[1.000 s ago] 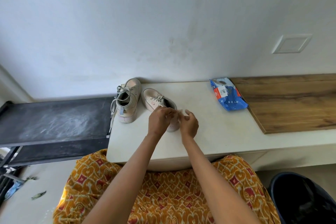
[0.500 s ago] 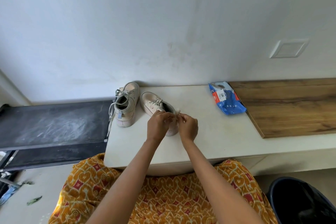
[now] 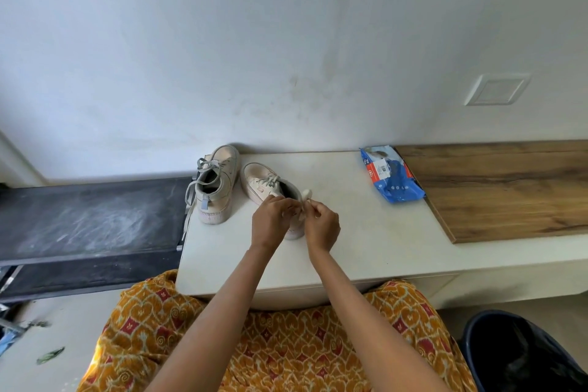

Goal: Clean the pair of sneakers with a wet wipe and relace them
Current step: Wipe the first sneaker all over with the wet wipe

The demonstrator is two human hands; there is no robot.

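Two pale sneakers stand on the white table [image 3: 366, 251] near the wall. The left sneaker [image 3: 216, 191] has grey laces hanging over the table's left edge. The right sneaker [image 3: 264, 181] lies with its heel toward me, partly hidden by my hands. My left hand [image 3: 270, 219] and my right hand [image 3: 323, 226] meet over that heel, both pinching a small white wipe [image 3: 307, 193] whose end sticks up between them. A blue wet wipe pack [image 3: 393, 178] lies to the right by the wall.
A wooden board [image 3: 509, 188] covers the table's right part. A black bench [image 3: 89, 219] adjoins the table on the left. A dark bin [image 3: 521, 356] stands at the lower right. My lap in orange patterned cloth [image 3: 286, 337] is under the table's front edge.
My right hand's fingers have closed onto the white wipe beside my left hand. Both hands stay over the right sneaker's heel.
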